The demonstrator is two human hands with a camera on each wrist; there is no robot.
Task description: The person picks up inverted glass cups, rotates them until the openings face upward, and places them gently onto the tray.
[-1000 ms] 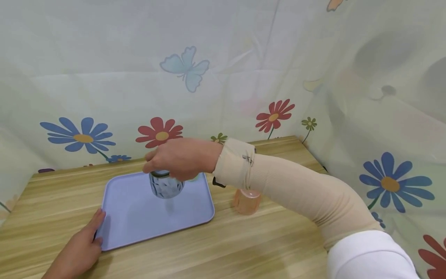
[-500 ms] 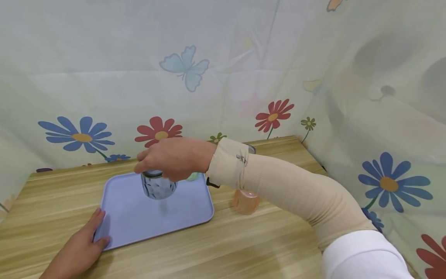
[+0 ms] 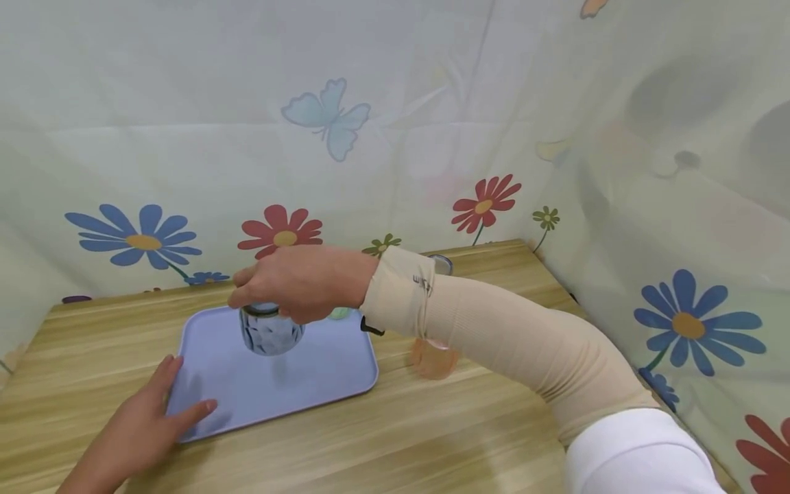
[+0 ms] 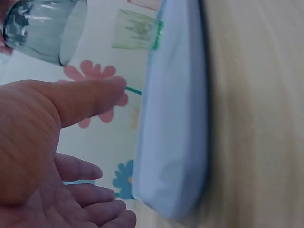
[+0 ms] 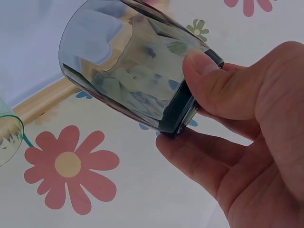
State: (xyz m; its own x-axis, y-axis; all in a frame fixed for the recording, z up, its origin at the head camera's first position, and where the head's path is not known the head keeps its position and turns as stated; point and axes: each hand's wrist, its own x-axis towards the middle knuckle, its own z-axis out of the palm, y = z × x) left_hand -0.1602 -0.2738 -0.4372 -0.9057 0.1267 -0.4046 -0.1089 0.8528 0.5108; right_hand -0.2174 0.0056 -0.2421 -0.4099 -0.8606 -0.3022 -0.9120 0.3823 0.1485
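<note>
My right hand (image 3: 302,281) pinches a smoky blue-grey drinking glass (image 3: 269,333) by its thick base, thumb on one side and fingers on the other. In the right wrist view the glass (image 5: 123,66) is held base toward the palm, so it hangs mouth down over the lilac tray (image 3: 296,384). My left hand (image 3: 145,418) is at the tray's near left corner, thumb spread over the rim. The left wrist view shows its fingers (image 4: 95,194) loose, holding nothing. A pale green glass (image 4: 135,31) stands on the tray's far side, mostly hidden by my right hand in the head view.
On the wooden table (image 3: 382,439), right of the tray, an orange glass (image 3: 434,360) is partly under my right forearm. Another clear glass (image 3: 441,265) shows its rim behind that arm. A flower-printed sheet (image 3: 395,158) borders the table's back and right.
My right hand has carried the blue-grey glass leftward over the tray. My left hand's thumb has lifted and spread away from the tray's edge.
</note>
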